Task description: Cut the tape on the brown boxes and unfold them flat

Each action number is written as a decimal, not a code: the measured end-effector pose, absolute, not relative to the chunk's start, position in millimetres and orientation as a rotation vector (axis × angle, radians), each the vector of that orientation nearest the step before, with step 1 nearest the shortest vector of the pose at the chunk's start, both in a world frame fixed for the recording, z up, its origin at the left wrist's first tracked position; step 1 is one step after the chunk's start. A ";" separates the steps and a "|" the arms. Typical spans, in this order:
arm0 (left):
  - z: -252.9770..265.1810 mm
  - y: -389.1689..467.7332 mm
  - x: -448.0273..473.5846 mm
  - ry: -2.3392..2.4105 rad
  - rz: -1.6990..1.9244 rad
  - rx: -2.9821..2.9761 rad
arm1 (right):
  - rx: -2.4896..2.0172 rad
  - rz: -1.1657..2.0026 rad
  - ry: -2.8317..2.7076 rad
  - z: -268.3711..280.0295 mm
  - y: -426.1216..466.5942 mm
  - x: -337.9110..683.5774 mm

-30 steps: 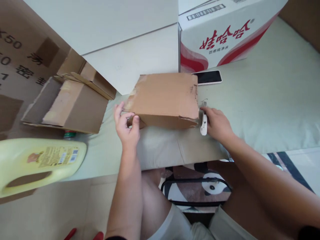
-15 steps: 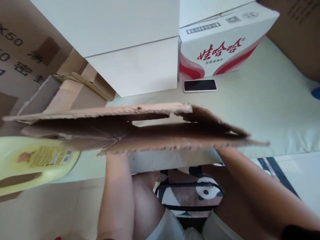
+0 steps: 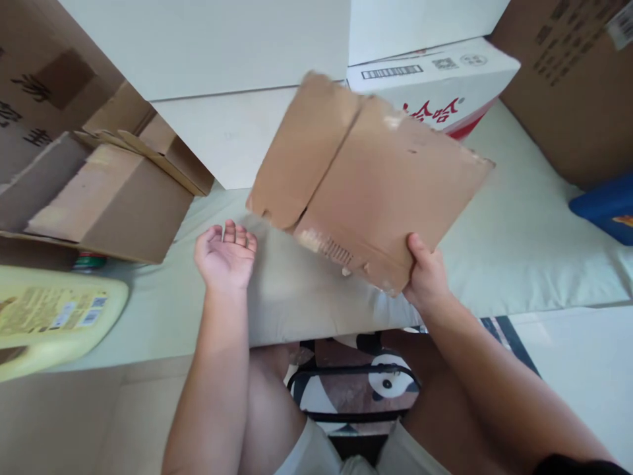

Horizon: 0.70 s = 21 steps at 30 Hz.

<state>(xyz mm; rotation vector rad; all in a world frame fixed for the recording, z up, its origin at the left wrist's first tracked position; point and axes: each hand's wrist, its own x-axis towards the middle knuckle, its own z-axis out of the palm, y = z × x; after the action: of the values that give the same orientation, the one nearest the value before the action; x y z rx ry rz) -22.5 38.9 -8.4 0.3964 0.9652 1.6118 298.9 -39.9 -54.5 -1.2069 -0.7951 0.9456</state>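
Note:
A brown cardboard box (image 3: 380, 178), flattened and tilted, hangs above the cloth-covered surface. My right hand (image 3: 429, 274) grips its lower right corner, thumb on the near face and fingers hidden behind. The box has a dark fold line toward its left side and torn, worn edges. To the left, my left hand (image 3: 227, 257) is palm up with fingers a little curled, holding nothing. It is apart from the box, above the pale green cloth (image 3: 217, 316).
Opened cardboard boxes (image 3: 133, 204) and a yellow jug (image 3: 64, 316) stand at the left. Stacked white boxes (image 3: 222, 132) and a white carton with red print (image 3: 440, 79) are behind. A large brown carton (image 3: 573, 86) and a blue container (image 3: 606, 208) are at the right.
The cardboard box went from edge-on and partly open to flat with its broad face toward me. My left hand has come away from it. The phone is now out of sight behind the box.

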 end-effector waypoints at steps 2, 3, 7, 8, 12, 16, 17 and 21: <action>-4.4 36.8 -18.3 0.919 1.567 0.349 | -1.161 0.965 -0.789 -52.8 -42.2 302.5; -3.0 36.0 -15.7 0.907 1.544 0.330 | -1.155 0.998 -0.823 -51.4 -45.0 303.4; -0.5 34.9 -5.8 0.898 1.507 0.300 | -1.304 1.120 -0.960 -46.5 -62.3 306.4; -0.3 34.8 -4.1 0.895 1.505 0.296 | -1.343 1.102 -0.959 -45.6 -66.6 309.7; -0.3 33.1 -2.5 0.901 1.488 0.297 | -1.404 0.797 -0.742 -37.6 -85.0 346.1; -0.2 30.5 -7.3 0.893 1.484 0.285 | -1.480 0.683 -0.604 -21.1 -117.5 400.8; 0.0 30.1 -8.6 0.885 1.484 0.285 | -1.524 0.663 -0.626 -17.6 -127.5 413.1; 0.9 30.6 -10.2 0.871 1.480 0.281 | -1.699 0.401 -0.706 -7.9 -149.4 461.3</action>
<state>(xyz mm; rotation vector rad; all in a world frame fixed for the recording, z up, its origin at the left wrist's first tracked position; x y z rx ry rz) -10.2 30.6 0.9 0.2808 0.8710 1.4805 461.3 -149.4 -7.9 -1.6991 -0.7055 0.4010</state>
